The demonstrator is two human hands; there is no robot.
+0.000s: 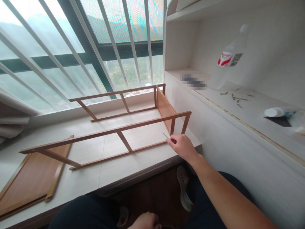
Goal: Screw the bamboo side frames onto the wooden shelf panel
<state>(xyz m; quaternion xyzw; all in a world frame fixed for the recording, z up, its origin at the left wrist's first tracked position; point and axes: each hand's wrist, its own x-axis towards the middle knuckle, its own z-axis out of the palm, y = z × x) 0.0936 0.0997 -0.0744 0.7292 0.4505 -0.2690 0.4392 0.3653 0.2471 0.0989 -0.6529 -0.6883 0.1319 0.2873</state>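
Note:
A partly built wooden shelf frame lies on the pale window-side ledge, two long ladder-like sides joined by a brown end panel at the right. My right hand pinches a thin metal tool, perhaps an Allen key, at the frame's near right corner. My left hand rests low between my knees with curled fingers; whether it holds something is hidden.
A loose brown board lies at the ledge's left end. On the white shelf at right stand a plastic bottle, several small screws and a white tube. Barred windows rise behind. Rolled white fabric sits far left.

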